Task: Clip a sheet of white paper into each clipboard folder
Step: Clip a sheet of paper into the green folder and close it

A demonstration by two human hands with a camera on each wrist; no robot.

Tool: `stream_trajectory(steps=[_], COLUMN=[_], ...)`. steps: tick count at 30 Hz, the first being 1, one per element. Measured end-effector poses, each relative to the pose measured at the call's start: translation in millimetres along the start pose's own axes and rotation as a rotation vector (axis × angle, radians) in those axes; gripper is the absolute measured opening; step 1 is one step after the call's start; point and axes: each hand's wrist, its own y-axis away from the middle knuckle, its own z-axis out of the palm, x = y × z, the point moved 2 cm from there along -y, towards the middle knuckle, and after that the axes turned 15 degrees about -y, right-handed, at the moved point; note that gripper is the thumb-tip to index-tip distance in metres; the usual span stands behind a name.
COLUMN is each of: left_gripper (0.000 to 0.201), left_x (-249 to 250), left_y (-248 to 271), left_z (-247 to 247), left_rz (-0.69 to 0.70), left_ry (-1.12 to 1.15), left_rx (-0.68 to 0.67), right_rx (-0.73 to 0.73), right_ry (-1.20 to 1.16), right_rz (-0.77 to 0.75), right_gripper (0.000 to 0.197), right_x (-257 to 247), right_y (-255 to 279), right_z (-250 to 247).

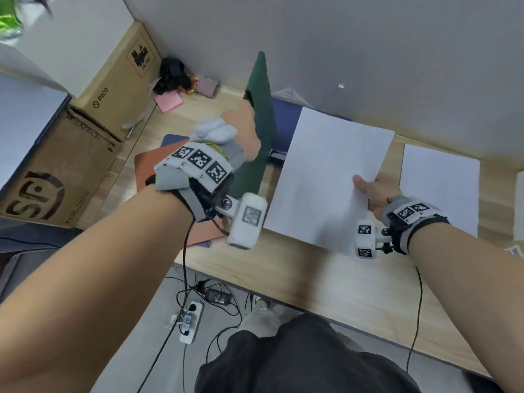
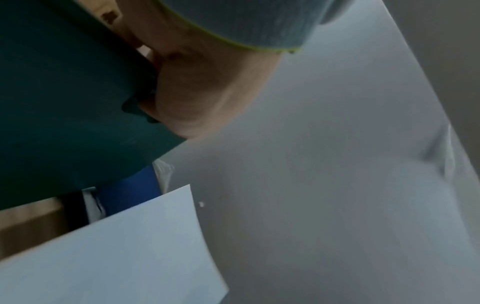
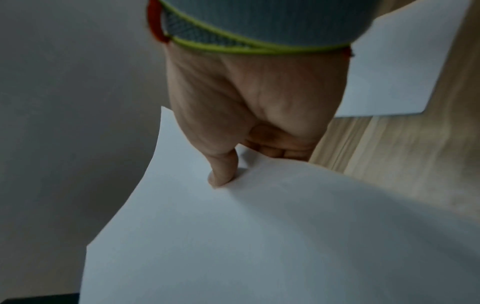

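My left hand (image 1: pixel 243 131) grips the dark green clipboard folder (image 1: pixel 259 109) near its upper edge and holds it up almost on edge above the desk; its fingers (image 2: pixel 166 90) curl round the green board (image 2: pixel 64 102). My right hand (image 1: pixel 374 191) pinches a white sheet of paper (image 1: pixel 326 177) at its right edge, thumb (image 3: pixel 223 170) on top and the other fingers beneath, so that it hangs over the desk just right of the green folder. A blue folder (image 1: pixel 283 120) lies flat behind them. An orange-brown folder (image 1: pixel 158 171) lies under my left wrist.
A stack of white paper (image 1: pixel 442 188) lies on the wooden desk (image 1: pixel 326 279) at the right. Cardboard boxes (image 1: pixel 85 131) stand at the left, with pink sticky notes (image 1: pixel 168 102) and small clutter behind. A grey wall (image 1: pixel 368 52) rises at the back. Cables and a power strip (image 1: pixel 192 321) lie on the floor.
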Motion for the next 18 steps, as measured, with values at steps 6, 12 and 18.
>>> stream_trajectory(steps=[6,12,18], left_gripper=[0.042,0.04,0.035], left_x=[35.8,61.9,95.2], left_y=[-6.9,5.8,35.2], left_z=[49.3,159.1,205.4], left_rz=[0.045,-0.102,-0.112], left_ry=[0.491,0.565,0.498], left_rx=[-0.173,-0.486,-0.655], right_rx=[0.175,0.184,0.191], right_ry=[0.296,0.318,0.264], right_rz=[0.045,0.078,0.159], right_gripper=[0.056,0.051,0.047], right_x=[11.6,58.8,107.2], right_y=[4.9,5.1,9.1], right_z=[-74.9,-124.1,-155.4])
